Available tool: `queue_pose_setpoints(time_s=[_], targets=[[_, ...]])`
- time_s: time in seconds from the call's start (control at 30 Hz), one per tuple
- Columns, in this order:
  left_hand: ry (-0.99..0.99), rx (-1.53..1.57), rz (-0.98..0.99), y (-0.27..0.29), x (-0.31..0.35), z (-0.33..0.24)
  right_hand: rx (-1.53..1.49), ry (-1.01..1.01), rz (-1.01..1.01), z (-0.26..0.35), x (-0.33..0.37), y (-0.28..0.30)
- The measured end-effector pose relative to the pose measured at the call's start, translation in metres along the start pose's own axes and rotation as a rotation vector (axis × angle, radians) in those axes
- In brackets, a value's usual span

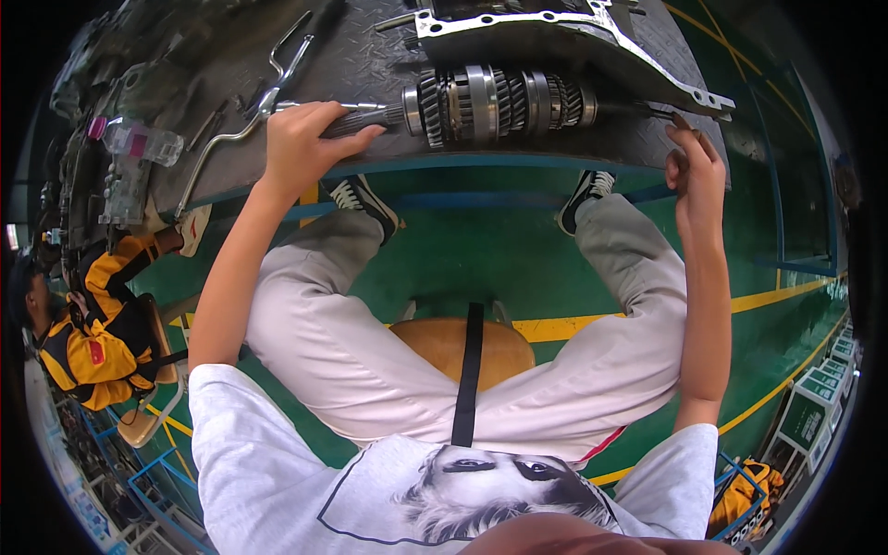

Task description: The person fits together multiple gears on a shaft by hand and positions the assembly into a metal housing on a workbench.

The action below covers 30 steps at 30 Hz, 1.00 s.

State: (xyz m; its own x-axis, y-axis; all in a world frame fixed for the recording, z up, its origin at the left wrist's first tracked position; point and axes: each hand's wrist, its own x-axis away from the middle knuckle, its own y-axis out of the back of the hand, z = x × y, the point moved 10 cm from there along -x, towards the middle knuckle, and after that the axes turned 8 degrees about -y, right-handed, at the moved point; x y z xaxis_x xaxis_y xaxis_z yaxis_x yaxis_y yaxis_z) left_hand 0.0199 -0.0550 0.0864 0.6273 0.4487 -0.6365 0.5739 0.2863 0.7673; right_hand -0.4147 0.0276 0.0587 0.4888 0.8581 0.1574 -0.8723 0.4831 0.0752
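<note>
A gear shaft [483, 100] with several toothed gears lies sideways along the near edge of the metal-topped bench [250, 165]. My left hand [310, 143] is closed around its splined left end, thumb stretched along the near side. At the dark, thin right end, my right hand [696, 165] has its fingers curled, with the fingertips at the tip of the shaft. Just beyond the gears stands an open metal housing [555, 32] with a bright, bolt-holed flange; its lower arm reaches toward my right hand.
Left of my left hand lie a bent metal crank bar [222, 139] and a clear bottle [143, 141] with a pink cap. A seated person [102, 324] in orange and black is at the far left. Under me is a wooden stool [435, 347].
</note>
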Motion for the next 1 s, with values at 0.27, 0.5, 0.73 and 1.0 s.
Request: queue_pose_setpoints(time_s=[0.27, 0.5, 0.73, 1.0], targets=[[-0.014, -0.013, -0.038, 0.0, 0.005, -0.006, -0.136, -0.009, -0.027, -0.005, -0.003, 0.006], [-0.057, -0.064, 0.019, -0.003, 0.003, 0.0, -0.131, -0.038, 0.075, -0.019, -0.021, 0.005], [-0.099, -0.039, -0.014, 0.001, 0.003, -0.004, -0.107, 0.011, 0.047, -0.021, -0.031, 0.015], [-0.076, -0.017, -0.002, -0.002, 0.006, 0.001, -0.325, -0.073, 0.166, -0.032, -0.045, 0.018]])
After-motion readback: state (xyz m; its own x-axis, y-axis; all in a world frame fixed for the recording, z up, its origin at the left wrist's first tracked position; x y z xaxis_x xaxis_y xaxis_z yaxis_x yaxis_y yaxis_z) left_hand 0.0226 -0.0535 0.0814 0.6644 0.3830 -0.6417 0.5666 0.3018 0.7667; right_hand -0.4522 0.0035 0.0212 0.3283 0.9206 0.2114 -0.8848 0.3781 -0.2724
